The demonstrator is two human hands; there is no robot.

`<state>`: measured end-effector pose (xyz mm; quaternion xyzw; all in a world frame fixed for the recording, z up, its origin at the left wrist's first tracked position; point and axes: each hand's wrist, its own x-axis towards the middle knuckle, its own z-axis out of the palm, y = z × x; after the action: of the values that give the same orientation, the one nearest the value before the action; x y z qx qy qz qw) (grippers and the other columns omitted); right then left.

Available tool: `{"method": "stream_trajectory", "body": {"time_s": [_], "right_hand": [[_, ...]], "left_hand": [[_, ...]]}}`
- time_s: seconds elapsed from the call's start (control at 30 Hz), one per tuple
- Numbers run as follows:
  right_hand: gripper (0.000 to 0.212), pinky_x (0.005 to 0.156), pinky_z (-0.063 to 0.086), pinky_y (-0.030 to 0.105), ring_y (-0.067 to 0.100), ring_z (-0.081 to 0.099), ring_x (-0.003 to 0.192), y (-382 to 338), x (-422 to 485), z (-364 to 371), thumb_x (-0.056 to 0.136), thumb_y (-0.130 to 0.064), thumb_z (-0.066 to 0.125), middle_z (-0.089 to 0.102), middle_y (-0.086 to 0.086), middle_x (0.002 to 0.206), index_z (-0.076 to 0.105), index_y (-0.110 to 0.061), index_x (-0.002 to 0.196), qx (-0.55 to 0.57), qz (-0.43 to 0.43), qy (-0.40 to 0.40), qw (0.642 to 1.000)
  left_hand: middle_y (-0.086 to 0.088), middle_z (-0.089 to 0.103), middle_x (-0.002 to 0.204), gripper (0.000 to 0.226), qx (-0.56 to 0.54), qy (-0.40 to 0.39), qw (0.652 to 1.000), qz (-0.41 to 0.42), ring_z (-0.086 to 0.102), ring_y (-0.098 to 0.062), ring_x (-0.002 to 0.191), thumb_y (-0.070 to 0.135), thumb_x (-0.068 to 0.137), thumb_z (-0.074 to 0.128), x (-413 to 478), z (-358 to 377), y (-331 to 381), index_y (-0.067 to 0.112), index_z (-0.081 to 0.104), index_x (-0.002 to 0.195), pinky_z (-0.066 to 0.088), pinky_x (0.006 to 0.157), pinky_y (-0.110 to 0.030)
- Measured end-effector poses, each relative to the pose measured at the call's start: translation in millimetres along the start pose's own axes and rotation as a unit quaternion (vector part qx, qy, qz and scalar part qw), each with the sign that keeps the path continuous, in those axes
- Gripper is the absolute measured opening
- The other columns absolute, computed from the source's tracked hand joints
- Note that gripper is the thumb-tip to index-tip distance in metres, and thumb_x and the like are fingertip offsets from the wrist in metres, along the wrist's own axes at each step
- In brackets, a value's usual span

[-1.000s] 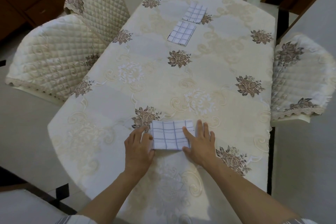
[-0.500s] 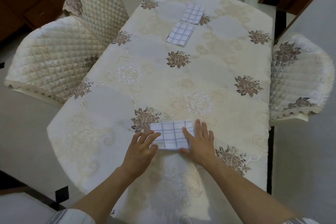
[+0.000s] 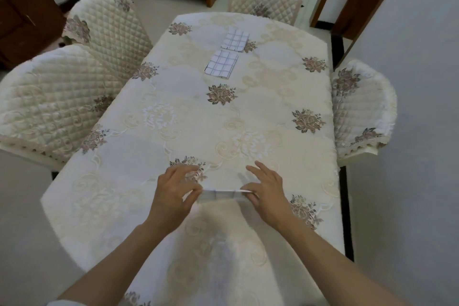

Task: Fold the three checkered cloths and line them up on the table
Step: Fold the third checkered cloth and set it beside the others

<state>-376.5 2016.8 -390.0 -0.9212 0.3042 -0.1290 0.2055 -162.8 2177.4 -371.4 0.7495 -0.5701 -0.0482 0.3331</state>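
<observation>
Our left hand (image 3: 173,196) and right hand (image 3: 269,194) pinch the folded white checkered cloth (image 3: 221,195) by its ends, fingers gripping so the folds hold, edge-on above the cream counter (image 3: 260,107), likely bound for the two far folded cloths (image 3: 221,64).

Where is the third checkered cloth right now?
In the head view the third cloth is at the near end of the table, pinched between the left hand and the right hand, almost edge-on; the two folded cloths lie at the far end.
</observation>
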Motion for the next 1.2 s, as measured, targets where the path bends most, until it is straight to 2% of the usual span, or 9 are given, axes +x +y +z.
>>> {"method": "stream_trajectory", "body": {"time_s": [0.13, 0.23, 0.4, 0.5, 0.57, 0.73, 0.9, 1.03, 1.2], "right_hand": [[0.012, 0.100, 0.034, 0.049, 0.029, 0.041, 0.136, 3, -13, -23, 0.083, -0.031, 0.064, 0.058, 0.004, 0.134, 0.076, -0.028, 0.085, 0.063, 0.021, 0.024, 0.997], [0.010, 0.103, 0.033, 0.048, 0.026, 0.039, 0.137, -5, -22, -36, 0.084, -0.029, 0.065, 0.056, 0.001, 0.135, 0.075, -0.026, 0.084, 0.102, 0.045, 0.043, 0.993], [0.011, 0.105, 0.032, 0.031, 0.010, 0.042, 0.132, -21, -23, -55, 0.084, -0.017, 0.071, 0.057, -0.010, 0.130, 0.073, -0.028, 0.081, 0.214, 0.074, 0.084, 0.970], [0.018, 0.101, 0.034, 0.014, -0.001, 0.046, 0.124, -27, -21, -66, 0.084, -0.012, 0.072, 0.061, -0.011, 0.125, 0.073, -0.030, 0.084, 0.252, 0.069, 0.103, 0.960], [0.016, 0.097, 0.035, 0.010, -0.001, 0.048, 0.122, -31, -19, -71, 0.084, -0.012, 0.072, 0.062, -0.009, 0.123, 0.073, -0.028, 0.087, 0.268, 0.057, 0.105, 0.956], [0.004, 0.104, 0.033, 0.025, 0.007, 0.042, 0.129, -51, -9, -71, 0.086, -0.017, 0.071, 0.059, -0.010, 0.124, 0.074, -0.020, 0.083, 0.251, -0.005, 0.075, 0.965], [0.013, 0.106, 0.033, 0.030, 0.008, 0.041, 0.129, -89, -4, -59, 0.087, -0.017, 0.070, 0.059, -0.012, 0.124, 0.070, -0.029, 0.082, 0.259, -0.022, 0.054, 0.964], [0.009, 0.104, 0.034, 0.028, 0.006, 0.042, 0.126, -116, 11, -45, 0.089, -0.015, 0.067, 0.059, -0.011, 0.122, 0.073, -0.022, 0.087, 0.239, -0.017, 0.064, 0.969], [0.008, 0.101, 0.037, 0.027, 0.003, 0.046, 0.121, -166, 44, -23, 0.087, -0.015, 0.069, 0.061, -0.011, 0.120, 0.073, -0.022, 0.086, 0.226, 0.016, 0.126, 0.966]], "left_hand": [[0.007, 0.062, 0.124, 0.020, -0.021, 0.016, 1.000, 0.005, 0.049, -0.020, 0.120, 0.039, 0.086, 0.058, 11, -8, 1, 0.025, 0.072, 0.081, 0.039, 0.093, -0.040], [0.006, 0.061, 0.124, 0.022, -0.022, 0.013, 1.000, 0.000, 0.047, -0.021, 0.120, 0.042, 0.086, 0.055, 15, -14, 4, 0.026, 0.070, 0.081, 0.042, 0.092, -0.046], [0.012, 0.058, 0.125, 0.024, -0.064, 0.034, 0.996, -0.041, 0.045, -0.016, 0.118, 0.046, 0.083, 0.053, 18, -32, 19, 0.028, 0.069, 0.082, 0.043, 0.092, -0.050], [0.014, 0.058, 0.124, 0.023, -0.067, 0.051, 0.995, -0.047, 0.045, -0.014, 0.118, 0.046, 0.084, 0.055, 13, -48, 30, 0.029, 0.069, 0.082, 0.043, 0.093, -0.051], [0.014, 0.059, 0.124, 0.018, -0.058, 0.060, 0.995, -0.055, 0.045, -0.011, 0.118, 0.043, 0.085, 0.058, 6, -60, 38, 0.029, 0.068, 0.081, 0.043, 0.095, -0.048], [0.012, 0.059, 0.126, 0.013, 0.021, 0.058, 0.997, -0.051, 0.044, -0.016, 0.122, 0.038, 0.084, 0.065, -19, -95, 40, 0.027, 0.068, 0.076, 0.040, 0.096, -0.048], [0.008, 0.060, 0.128, 0.017, 0.075, 0.056, 0.995, -0.028, 0.046, -0.020, 0.122, 0.039, 0.087, 0.061, -37, -129, 16, 0.026, 0.066, 0.076, 0.041, 0.095, -0.049], [0.011, 0.059, 0.127, 0.021, 0.053, 0.065, 0.995, -0.044, 0.048, -0.018, 0.122, 0.045, 0.090, 0.053, -33, -150, -14, 0.030, 0.064, 0.080, 0.041, 0.095, -0.047], [0.010, 0.060, 0.124, 0.027, -0.007, 0.045, 0.999, -0.025, 0.052, -0.014, 0.116, 0.049, 0.089, 0.052, -16, -184, -71, 0.027, 0.065, 0.082, 0.042, 0.097, -0.042]]}}
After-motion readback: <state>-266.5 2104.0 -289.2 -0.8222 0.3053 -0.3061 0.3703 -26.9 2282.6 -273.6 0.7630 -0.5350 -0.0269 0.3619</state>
